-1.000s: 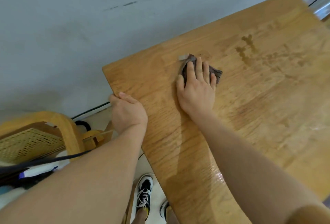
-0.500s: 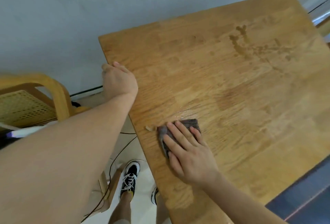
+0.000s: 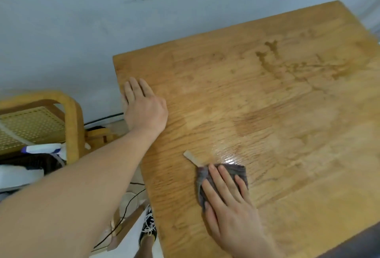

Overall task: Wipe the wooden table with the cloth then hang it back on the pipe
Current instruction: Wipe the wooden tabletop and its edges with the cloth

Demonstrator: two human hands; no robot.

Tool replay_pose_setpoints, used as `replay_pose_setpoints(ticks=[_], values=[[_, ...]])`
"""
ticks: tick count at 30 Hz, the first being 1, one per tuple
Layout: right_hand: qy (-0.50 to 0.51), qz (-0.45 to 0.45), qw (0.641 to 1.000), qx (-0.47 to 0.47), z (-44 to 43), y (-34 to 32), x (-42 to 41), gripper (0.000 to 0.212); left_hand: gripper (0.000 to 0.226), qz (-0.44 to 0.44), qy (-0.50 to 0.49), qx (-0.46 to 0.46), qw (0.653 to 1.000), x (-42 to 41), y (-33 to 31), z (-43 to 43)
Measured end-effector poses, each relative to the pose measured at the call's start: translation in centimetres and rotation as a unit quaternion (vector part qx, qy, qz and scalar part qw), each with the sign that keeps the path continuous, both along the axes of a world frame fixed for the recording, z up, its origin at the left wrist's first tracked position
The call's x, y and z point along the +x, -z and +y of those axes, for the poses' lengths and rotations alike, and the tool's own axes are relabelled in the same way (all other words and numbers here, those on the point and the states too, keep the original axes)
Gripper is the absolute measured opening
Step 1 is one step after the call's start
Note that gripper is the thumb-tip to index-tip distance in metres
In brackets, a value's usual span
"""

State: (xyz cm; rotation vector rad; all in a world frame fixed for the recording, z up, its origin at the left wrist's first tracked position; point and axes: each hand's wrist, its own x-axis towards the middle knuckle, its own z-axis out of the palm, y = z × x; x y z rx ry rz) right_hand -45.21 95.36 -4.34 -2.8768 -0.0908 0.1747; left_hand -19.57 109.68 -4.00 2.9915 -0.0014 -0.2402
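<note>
The wooden table [image 3: 267, 103] fills the right side of the view, with dark stains toward its far right and a wet shine near the middle. A small grey cloth [image 3: 236, 172] with a pale tag lies near the table's front left part. My right hand [image 3: 230, 208] presses flat on the cloth, fingers spread over it. My left hand [image 3: 144, 109] rests flat on the table's left edge near the far corner, holding nothing. No pipe is in view.
A pale grey wall [image 3: 102, 21] runs behind the table. A wooden chair with a woven seat [image 3: 41, 121] stands at the left, with a spray bottle [image 3: 44, 148] and dark items below it. Black cables and a sneakered foot [image 3: 148, 229] lie on the floor beside the table.
My right hand pulled the cloth from the table's far part toward the near left, then shifted slightly right. My left hand went from gripping the table's edge to lying flat on top.
</note>
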Motion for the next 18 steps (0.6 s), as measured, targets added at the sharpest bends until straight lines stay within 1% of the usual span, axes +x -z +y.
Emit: replay_pose_setpoints(ticks=[2, 4, 9, 11, 13, 15, 18], values=[[-0.015, -0.010, 1.000, 0.009, -0.6, 0.1, 1.1, 0.046, 0.062, -0.011, -0.013, 0.005, 1.000, -0.5, 0.3, -0.9], [-0.002, -0.017, 1.000, 0.010, -0.8, 0.0, 4.6, 0.046, 0.062, -0.020, -0.025, 0.001, 0.999, -0.6, 0.8, -1.1], [0.079, -0.052, 0.996, -0.001, -1.5, 0.6, 19.3, 0.050, 0.064, -0.043, -0.035, -0.006, 0.998, -0.6, 1.2, -1.3], [0.092, -0.045, 0.995, 0.009, -1.1, 0.8, 24.8, 0.051, 0.063, -0.049, -0.034, 0.002, 0.998, -0.6, 1.3, -1.4], [0.097, -0.045, 0.994, 0.011, -0.5, 0.9, 28.3, 0.052, 0.063, -0.051, -0.032, 0.008, 0.998, -0.4, 1.4, -1.4], [0.086, -0.059, 0.994, 0.009, -0.1, 1.0, 28.9, 0.051, 0.063, -0.050, -0.035, 0.008, 0.998, -0.3, 1.5, -1.3], [0.019, -0.069, 0.997, 0.012, -0.4, 0.8, 24.2, 0.051, 0.063, -0.054, -0.032, 0.012, 0.998, -0.9, 1.5, -1.4]])
